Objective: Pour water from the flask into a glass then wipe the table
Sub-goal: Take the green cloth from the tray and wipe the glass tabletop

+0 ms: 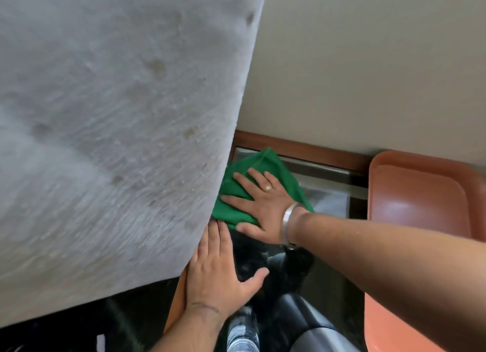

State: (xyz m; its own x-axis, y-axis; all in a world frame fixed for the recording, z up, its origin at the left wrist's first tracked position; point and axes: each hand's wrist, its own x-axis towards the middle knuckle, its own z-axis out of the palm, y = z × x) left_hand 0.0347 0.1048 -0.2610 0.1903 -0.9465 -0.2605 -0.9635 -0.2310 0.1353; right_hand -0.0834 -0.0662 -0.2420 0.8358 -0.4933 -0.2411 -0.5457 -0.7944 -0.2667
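A green cloth lies on the dark glossy table top near its far wooden edge. My right hand presses flat on the cloth, fingers spread, with a ring and a metal bangle on it. My left hand rests flat on the table's left edge beside the grey upholstery, holding nothing. No flask or glass is in view.
A large grey tufted upholstered panel fills the left and hides that side of the table. An orange-brown tray sits at the right. A beige wall and a wooden table rim close the far side.
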